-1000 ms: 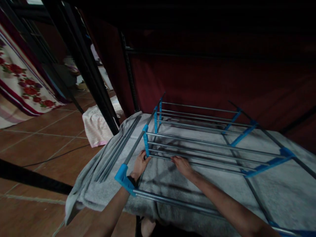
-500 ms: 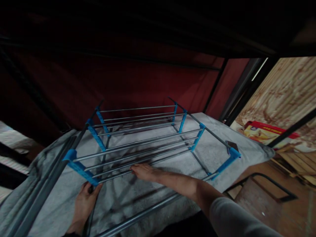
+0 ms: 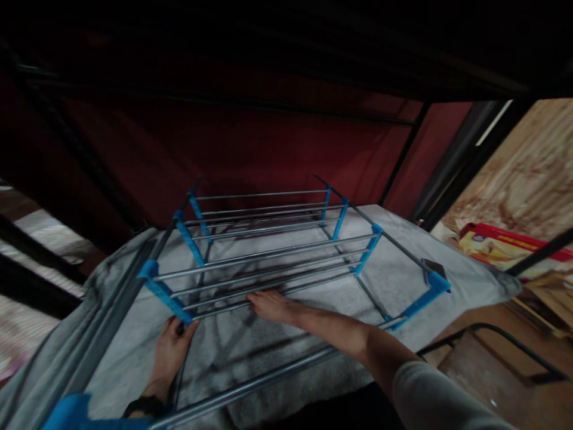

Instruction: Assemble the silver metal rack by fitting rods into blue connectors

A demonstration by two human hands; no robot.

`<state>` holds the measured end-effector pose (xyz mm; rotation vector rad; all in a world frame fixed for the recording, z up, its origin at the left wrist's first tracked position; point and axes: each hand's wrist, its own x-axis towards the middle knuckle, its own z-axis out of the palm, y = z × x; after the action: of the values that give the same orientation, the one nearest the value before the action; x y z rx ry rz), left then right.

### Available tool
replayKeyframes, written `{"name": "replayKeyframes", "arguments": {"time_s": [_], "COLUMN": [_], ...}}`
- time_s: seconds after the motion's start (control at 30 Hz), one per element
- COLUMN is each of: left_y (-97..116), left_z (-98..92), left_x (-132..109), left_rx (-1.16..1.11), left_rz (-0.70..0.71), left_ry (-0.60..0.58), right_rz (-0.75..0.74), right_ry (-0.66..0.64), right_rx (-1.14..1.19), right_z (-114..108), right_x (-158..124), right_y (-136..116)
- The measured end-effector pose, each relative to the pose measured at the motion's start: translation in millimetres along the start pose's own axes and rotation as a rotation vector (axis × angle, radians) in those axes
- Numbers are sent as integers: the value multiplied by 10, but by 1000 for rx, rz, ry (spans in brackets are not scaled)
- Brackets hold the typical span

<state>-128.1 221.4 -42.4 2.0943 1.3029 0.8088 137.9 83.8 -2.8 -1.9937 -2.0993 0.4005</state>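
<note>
A shoe rack of grey metal tubes and blue plastic brackets lies on its side across a grey blanket (image 3: 286, 373). My left hand (image 3: 172, 352) is closed around the rack at the lower end of a left blue bracket (image 3: 166, 298), thumb and fingers on either side of the joint. A dark round tip shows between those fingers. My right hand (image 3: 271, 306) reaches across and has its fingers wrapped over the lowest metal tube (image 3: 219, 310) of the same tier. Another tube (image 3: 268, 378) runs across nearer to me, under my right forearm.
A dark phone (image 3: 433, 266) lies by the right front bracket (image 3: 423, 301). Black bed-frame posts and a dark red curtain (image 3: 268, 149) enclose the back. At the right are a red and yellow box (image 3: 501, 248) and a chair (image 3: 483, 364).
The view has shifted a little, so the rack appears further right and a near left blue bracket has come into sight. Both hands keep their places on the rack.
</note>
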Motion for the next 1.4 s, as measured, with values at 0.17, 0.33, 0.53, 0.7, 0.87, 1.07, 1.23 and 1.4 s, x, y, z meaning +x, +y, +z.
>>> {"name": "replayKeyframes", "arguments": {"time_s": [0.17,0.33,0.53,0.7,0.87,1.07,1.23,1.4], "left_y": [41,39,81,101,117,145,180,171], "left_z": [56,86,81,77,76,65,34,18], "left_x": [-85,-120,-146,-146,-159,-162,-203,-220], "left_rx": [-102,-106,-112,-127,-136,-149,-141,-212], "left_rz": [15,18,28,35,41,20,4,-60], "left_ry": [9,33,16,23,23,24,31,92], "right_rz": [30,39,57,47,56,35,-55,-62], "right_ry": [-33,-58,-68,-87,-102,-119,-151,-27], "right_rx": [10,-2,-13,-14,-14,-1,24,189], "right_z": [37,75,34,8,10,-54,-263,-483], "right_x": [-8,1,-32,-28,-14,-39,-298,-982], "right_y": [-21,-7,-13,-5,-19,-38,-48,-61]}}
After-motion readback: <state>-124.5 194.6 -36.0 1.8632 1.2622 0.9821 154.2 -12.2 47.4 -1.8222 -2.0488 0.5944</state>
